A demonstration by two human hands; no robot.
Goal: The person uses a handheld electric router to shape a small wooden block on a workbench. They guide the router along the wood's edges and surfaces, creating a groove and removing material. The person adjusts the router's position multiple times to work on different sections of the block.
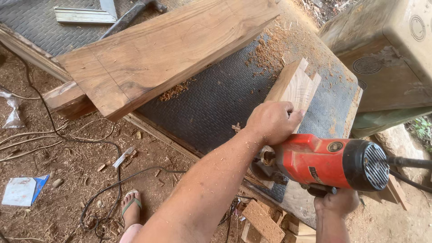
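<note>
Wood block, pale, w/ a stepped notch cut at its far end, lies tilted on the dark diamond-pattern mat, near the bench's right side. Left hand is closed over the block's near end, fingers curled round the edge, pinning it down; most of the block sticks out beyond the knuckles, away from the person. Red power tool sits just below that hand, its working end at approx. the block's near end, though the contact point is hidden. Right hand grips the tool from underneath, fingers wrapped shut round its handle; black cord runs off to the right. Sawdust is scattered across the mat beyond the block. Big brown plank lies diagonally across the bench's far-left part, well apart from the block. Offcuts sit below the bench edge; a sandalled foot on the dirt at left.
</note>
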